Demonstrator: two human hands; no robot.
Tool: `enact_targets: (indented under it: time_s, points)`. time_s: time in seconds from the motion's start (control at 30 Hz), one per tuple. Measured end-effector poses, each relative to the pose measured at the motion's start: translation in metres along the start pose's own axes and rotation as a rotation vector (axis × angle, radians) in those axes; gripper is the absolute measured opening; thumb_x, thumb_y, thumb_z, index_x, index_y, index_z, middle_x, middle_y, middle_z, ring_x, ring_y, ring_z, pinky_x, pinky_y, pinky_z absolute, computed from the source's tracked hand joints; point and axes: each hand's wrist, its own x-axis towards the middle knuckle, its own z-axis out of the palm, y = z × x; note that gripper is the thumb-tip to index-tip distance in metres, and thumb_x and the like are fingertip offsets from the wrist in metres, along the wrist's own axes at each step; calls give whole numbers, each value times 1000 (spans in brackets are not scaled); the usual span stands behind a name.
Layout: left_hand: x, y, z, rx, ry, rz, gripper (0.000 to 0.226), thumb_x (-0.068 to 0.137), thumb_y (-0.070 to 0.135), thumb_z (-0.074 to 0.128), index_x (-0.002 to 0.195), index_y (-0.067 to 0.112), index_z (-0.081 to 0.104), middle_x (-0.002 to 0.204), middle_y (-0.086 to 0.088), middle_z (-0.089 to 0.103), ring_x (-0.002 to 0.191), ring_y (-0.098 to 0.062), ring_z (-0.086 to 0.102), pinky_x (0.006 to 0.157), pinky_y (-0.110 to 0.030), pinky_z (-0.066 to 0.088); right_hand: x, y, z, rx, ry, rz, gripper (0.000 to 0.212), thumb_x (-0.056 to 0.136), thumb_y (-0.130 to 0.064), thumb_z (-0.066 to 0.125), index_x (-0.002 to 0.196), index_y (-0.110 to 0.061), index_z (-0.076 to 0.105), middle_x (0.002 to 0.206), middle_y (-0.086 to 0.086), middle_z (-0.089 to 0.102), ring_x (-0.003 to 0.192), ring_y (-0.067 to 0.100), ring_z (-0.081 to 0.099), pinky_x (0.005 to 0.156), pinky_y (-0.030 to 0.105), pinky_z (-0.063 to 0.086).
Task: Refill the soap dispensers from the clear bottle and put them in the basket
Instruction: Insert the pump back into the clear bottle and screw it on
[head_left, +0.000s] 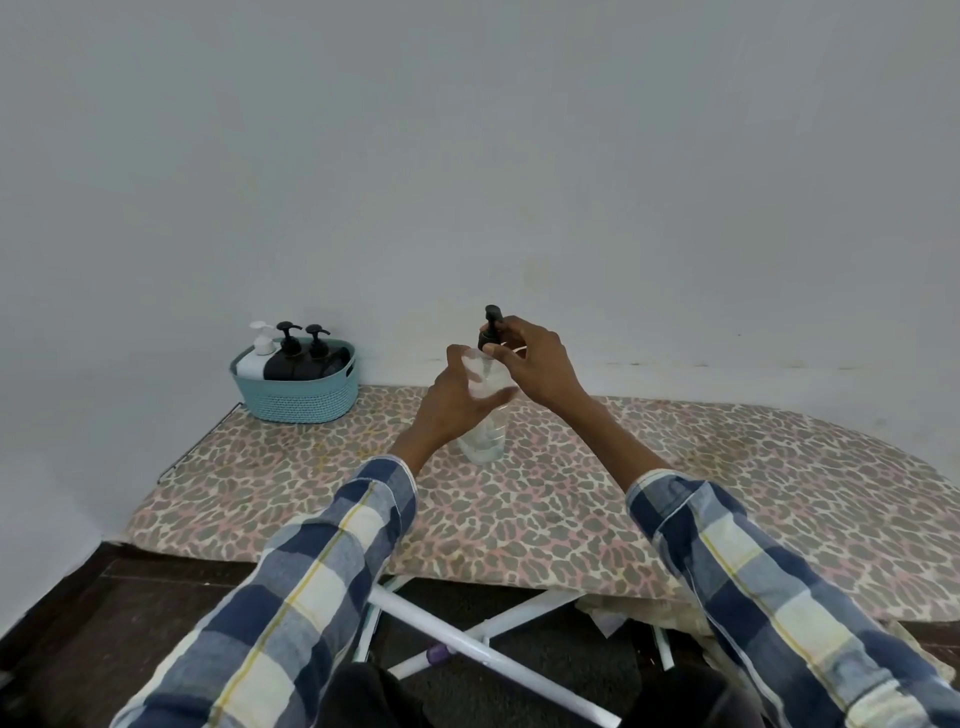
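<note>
Two arms in blue, white and yellow checked sleeves (311, 587) reach out from the bottom of the view, over the white crossed legs (467, 639) and the dark floor (104, 613). They reach over an ironing board (623, 499) with a spotted brown, grey and pink cover. A clear bottle (483, 426) stands upright on the board, near the middle. The left hand (457, 400) wraps its fingers around the upper part of the clear bottle. The right hand (535, 364) pinches a black pump top (491, 332) that sits at the bottle's mouth. No label or writing shows on the bottle. Farther back, at the board's left end by the grey wall (467, 156), sits a blue-green basket (301, 395). Inside it stand one white soap dispenser (257, 358) and two black soap dispensers (296, 353), close together. No words can be read on them.
</note>
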Motion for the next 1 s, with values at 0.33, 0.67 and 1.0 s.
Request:
enact_targets:
  time_s: [0.33, 0.67, 1.0]
  points:
    - [21, 6, -8, -102, 17, 4, 80, 68, 64, 81, 134, 25, 57, 133, 8, 66, 121, -15, 65, 97, -38, 56, 10, -5, 9, 53, 22, 51, 27, 85, -42, 84, 102, -27, 68, 95, -13, 77, 93, 3, 72, 87, 30, 57]
    - [23, -2, 2, -186, 97, -6, 67, 78, 48, 88, 133, 26, 57, 130, 8, 66, 122, -13, 63, 97, -35, 53, 7, -7, 3, 195, -81, 51, 23, 97, -31, 70, 120, -33, 71, 95, -10, 77, 96, -1, 70, 88, 23, 46]
    - [21, -1, 3, -201, 115, 6, 77, 71, 63, 84, 134, 28, 57, 129, 10, 66, 117, -10, 65, 95, -34, 55, 11, -4, 12, 169, -39, 67, 22, 90, -35, 76, 110, -35, 66, 94, -10, 75, 92, 7, 72, 87, 30, 55]
